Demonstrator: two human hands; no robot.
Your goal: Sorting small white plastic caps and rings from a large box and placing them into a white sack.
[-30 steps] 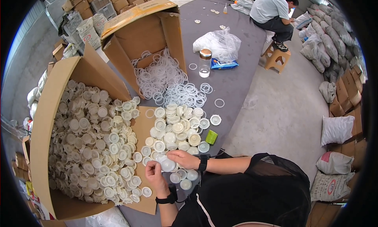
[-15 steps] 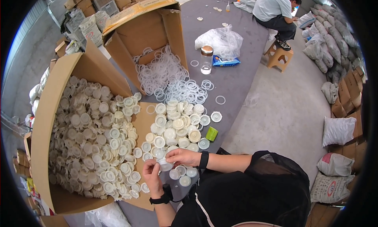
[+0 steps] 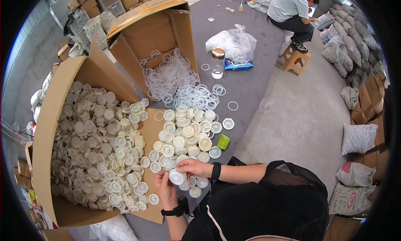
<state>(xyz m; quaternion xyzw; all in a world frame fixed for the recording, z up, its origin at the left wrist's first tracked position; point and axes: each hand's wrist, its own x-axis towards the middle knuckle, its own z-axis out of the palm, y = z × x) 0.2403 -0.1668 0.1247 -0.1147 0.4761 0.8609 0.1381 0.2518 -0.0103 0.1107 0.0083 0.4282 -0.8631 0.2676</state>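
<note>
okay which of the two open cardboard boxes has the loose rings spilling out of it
The farther box, lying on its side: thin white rings spill from it. The nearer box holds round white caps instead.

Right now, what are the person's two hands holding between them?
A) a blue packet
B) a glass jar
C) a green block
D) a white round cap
D: both hands, left hand and right hand, meet on a white round cap; the green block and the glass jar lie untouched on the table.

Two big brown cardboard boxes [image 3: 62, 115] are seen tipped open at the left and top, a clear plastic bag [image 3: 234, 42] beside a small blue packet [image 3: 236, 65], and printed white sacks [image 3: 355, 174] stacked at right.
</note>
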